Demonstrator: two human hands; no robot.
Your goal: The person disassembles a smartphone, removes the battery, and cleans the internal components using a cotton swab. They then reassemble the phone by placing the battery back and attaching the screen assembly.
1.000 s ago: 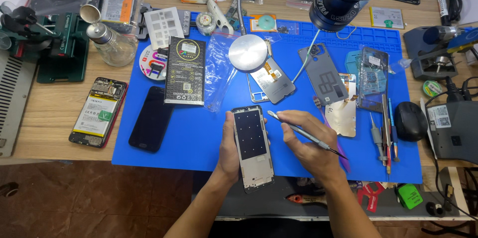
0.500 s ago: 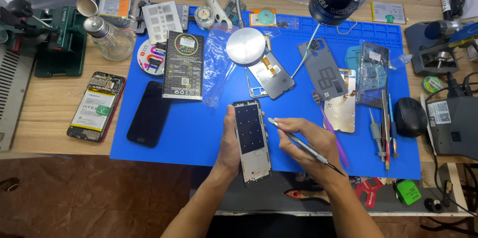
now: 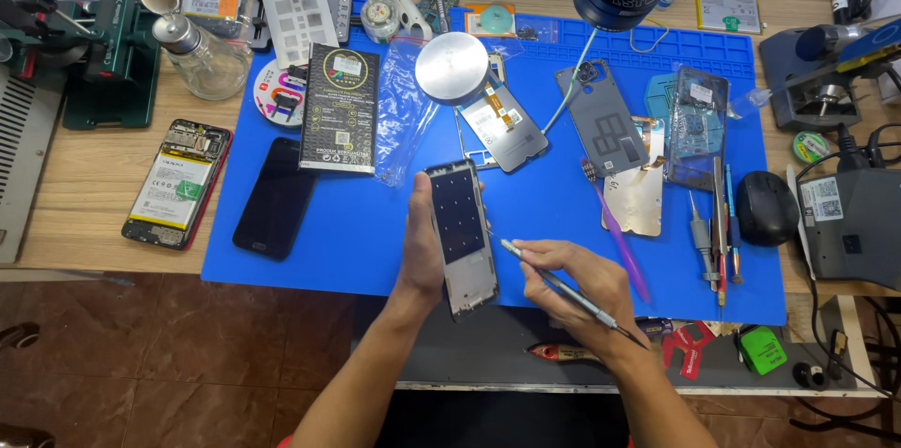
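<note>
Blue repair mat (image 3: 357, 242) covers my desk (image 3: 84, 185); my left hand (image 3: 424, 256) grips a bare phone frame (image 3: 462, 234) upright above its near edge. My right hand (image 3: 577, 288) pinches tweezers (image 3: 554, 284), tips touching the frame's side, picking at it; steady aim needed.

Two hands (image 3: 422, 256), one phone frame (image 3: 462, 237), one metal tool (image 3: 563, 288).

A grey phone frame (image 3: 461, 237) with a dark rectangular panel stands lengthwise, tilted slightly toward eleven o'clock; a slim metal tool (image 3: 554, 284) meets its four-o'clock edge.
</note>
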